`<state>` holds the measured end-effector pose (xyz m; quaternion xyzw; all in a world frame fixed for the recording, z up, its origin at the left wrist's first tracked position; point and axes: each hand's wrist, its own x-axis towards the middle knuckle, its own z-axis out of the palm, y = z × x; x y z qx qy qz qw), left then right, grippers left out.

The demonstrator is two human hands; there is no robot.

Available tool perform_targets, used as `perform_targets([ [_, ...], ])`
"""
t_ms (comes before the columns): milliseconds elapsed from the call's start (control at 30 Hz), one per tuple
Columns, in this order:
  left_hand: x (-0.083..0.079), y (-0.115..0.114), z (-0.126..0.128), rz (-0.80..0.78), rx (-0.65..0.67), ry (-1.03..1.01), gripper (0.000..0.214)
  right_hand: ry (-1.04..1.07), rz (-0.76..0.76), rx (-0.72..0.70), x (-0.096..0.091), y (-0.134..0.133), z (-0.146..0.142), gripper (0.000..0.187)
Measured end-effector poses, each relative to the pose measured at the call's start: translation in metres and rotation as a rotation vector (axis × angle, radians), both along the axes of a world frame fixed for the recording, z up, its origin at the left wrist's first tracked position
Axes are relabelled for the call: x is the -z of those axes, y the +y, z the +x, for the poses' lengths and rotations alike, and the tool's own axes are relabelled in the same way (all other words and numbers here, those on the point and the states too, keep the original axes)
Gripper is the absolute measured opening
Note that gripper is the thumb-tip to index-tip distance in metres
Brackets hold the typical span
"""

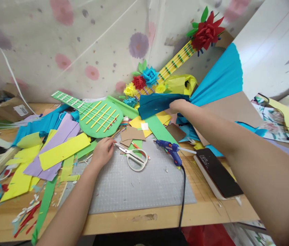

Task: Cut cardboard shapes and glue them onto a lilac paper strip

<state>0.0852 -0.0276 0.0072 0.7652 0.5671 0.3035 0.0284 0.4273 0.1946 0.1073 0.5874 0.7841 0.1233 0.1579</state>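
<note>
My right hand (179, 105) reaches across to the back, its fingers closed on a sheet of blue crepe paper (160, 104); a wider fanned part of blue crepe paper rises behind the wrist. My left hand (105, 150) rests at the back of the grey cutting mat (124, 191), fingers pinched at the blade tips of white-handled scissors (136, 160). Close behind it lies a green paper lute (102, 118) with yellow strips and white strings. A blue glue gun (170, 150) lies on the mat's right side, a glue stick in its back end.
A yellow paper instrument (176, 63) with paper flowers leans on the wall. Yellow (65, 150) and purple paper strips pile up at left. A phone (218, 172) rests on a white block at right. The glue gun's black cord (184, 191) runs over the table's front edge.
</note>
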Motion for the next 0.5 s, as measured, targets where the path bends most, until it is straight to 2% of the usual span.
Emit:
perform_targets([
  [33,0.0,0.0,0.003,0.006,0.01,-0.009,0.023,-0.027,-0.037,-0.008,-0.001,-0.007,-0.01,0.02],
  [67,0.0,0.001,0.005,0.013,0.018,-0.019,0.023,-0.076,-0.053,-0.091,-0.002,-0.015,-0.019,0.025],
  [200,0.003,0.0,0.009,0.019,0.044,-0.037,0.029,-0.091,0.09,-0.745,0.006,-0.034,-0.051,0.043],
  [267,0.005,-0.002,0.008,0.004,0.053,-0.04,0.031,-0.117,0.1,-0.931,0.016,-0.033,-0.064,0.048],
  [333,0.007,-0.003,0.006,-0.01,0.047,-0.045,0.03,-0.141,0.062,-0.997,0.026,-0.028,-0.075,0.051],
  [400,0.008,-0.004,0.005,-0.021,0.033,-0.05,0.029,-0.165,-0.016,-0.962,0.033,-0.02,-0.081,0.052],
  [500,0.007,-0.004,0.003,-0.039,0.025,-0.056,0.029,-0.168,-0.13,-0.687,0.034,-0.01,-0.073,0.048],
])
